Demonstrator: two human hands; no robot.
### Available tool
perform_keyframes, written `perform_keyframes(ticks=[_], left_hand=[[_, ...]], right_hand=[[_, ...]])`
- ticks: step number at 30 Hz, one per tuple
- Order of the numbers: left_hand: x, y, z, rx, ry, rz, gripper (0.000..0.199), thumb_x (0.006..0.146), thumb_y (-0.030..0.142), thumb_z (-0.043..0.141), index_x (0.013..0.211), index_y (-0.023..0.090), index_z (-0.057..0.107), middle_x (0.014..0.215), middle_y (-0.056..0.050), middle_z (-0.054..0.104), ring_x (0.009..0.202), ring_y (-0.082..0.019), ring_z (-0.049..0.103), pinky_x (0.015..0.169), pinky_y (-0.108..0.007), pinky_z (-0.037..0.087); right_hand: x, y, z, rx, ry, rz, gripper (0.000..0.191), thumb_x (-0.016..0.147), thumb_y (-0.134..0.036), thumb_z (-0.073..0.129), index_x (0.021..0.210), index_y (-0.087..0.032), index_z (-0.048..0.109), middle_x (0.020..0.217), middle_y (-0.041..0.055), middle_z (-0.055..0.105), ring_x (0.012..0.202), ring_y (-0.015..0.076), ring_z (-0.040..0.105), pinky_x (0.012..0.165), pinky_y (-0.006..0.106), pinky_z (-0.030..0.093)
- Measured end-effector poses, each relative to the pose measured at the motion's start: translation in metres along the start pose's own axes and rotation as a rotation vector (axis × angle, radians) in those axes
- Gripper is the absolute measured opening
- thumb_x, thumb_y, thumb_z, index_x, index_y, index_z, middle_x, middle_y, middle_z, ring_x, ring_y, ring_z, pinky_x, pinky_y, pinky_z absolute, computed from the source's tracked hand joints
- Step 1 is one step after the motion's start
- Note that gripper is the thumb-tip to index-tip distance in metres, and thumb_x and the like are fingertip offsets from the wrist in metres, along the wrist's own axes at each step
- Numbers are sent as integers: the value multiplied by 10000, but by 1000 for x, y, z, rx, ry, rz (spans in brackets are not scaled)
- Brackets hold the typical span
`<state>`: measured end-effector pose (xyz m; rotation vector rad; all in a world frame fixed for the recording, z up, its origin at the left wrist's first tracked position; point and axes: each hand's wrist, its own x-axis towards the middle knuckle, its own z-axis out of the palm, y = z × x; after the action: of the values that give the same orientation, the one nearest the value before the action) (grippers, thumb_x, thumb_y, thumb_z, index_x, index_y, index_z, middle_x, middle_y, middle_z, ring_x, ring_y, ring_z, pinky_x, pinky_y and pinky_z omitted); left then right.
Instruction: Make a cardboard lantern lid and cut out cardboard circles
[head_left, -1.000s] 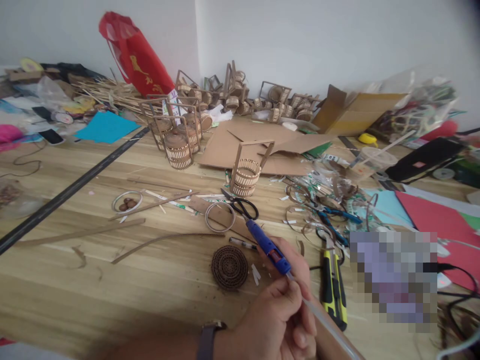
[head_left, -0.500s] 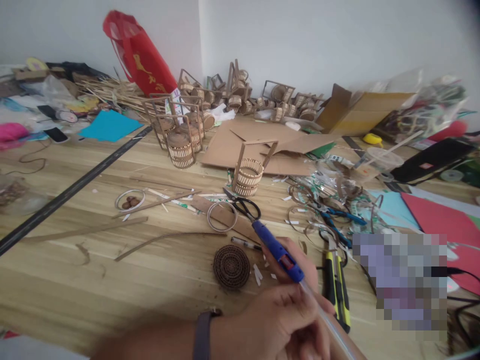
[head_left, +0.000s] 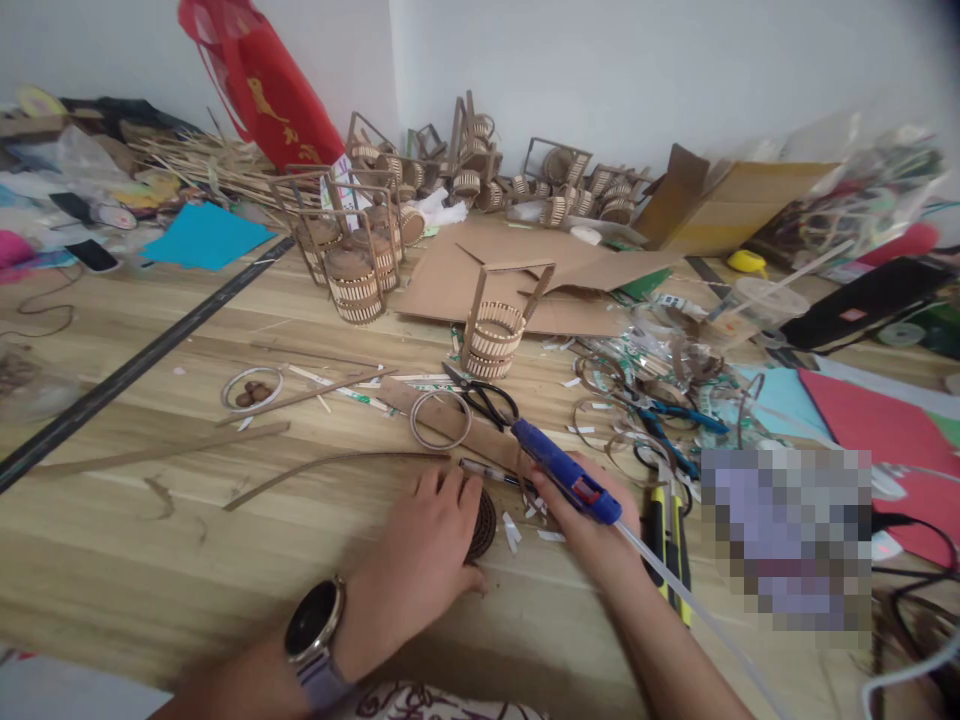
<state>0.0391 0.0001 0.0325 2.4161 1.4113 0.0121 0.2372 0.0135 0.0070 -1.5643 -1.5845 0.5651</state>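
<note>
My left hand [head_left: 416, 565], with a watch on its wrist, lies over a dark brown coiled disc [head_left: 484, 525]. Its fingers reach across the top and the thumb sits at the near edge, so much of the disc is hidden. In my right hand [head_left: 596, 530] is a blue hot glue gun [head_left: 559, 465], its nozzle pointing away to the upper left. A long clear glue stick [head_left: 679, 580] runs out of its back end. Black-handled scissors [head_left: 491, 400], a ring [head_left: 441, 418] and a pen [head_left: 487, 472] lie just beyond the two hands.
A small slatted bucket with a tall handle [head_left: 495, 335] stands before cardboard sheets [head_left: 442, 275]. More such buckets [head_left: 354, 285] are at the back left. Right of my right hand lie a yellow-black utility knife [head_left: 679, 550], blue-handled pliers [head_left: 686, 412] and brown strip loops [head_left: 592, 425].
My left hand has left the back of the glue gun, moved left and come down onto the coiled disc. My right hand still holds the glue gun. The view has shifted slightly.
</note>
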Motion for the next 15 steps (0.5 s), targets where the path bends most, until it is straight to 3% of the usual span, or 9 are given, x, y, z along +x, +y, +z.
perform_keyframes(ticks=[5,9,15], left_hand=[[4,2,4,-58,-16,-18,906,637,302,902,1394,60,468,1358,-282,553,1237,-465,491,984,-595,416],[2,-5,3,-74,-65,33,1005,559,276,942,1424,119,458,1492,-252,451,1287,-459,457,1019,-581,411],[1,-15,-2,-106,-30,93,818,654,190,862,1390,148,508,1401,-187,558,1214,-413,517,1011,-559,448]], right_hand=[[-1,2,-1,47,-31,-5,170,816,-386,661,789,-227,713,703,16,719,625,207,657,599,290,515],[-1,5,0,91,5,24,182,799,-402,686,771,-225,722,679,16,716,614,211,650,578,288,512],[0,5,0,142,19,79,188,763,-415,720,749,-228,717,637,7,707,564,202,637,537,290,511]])
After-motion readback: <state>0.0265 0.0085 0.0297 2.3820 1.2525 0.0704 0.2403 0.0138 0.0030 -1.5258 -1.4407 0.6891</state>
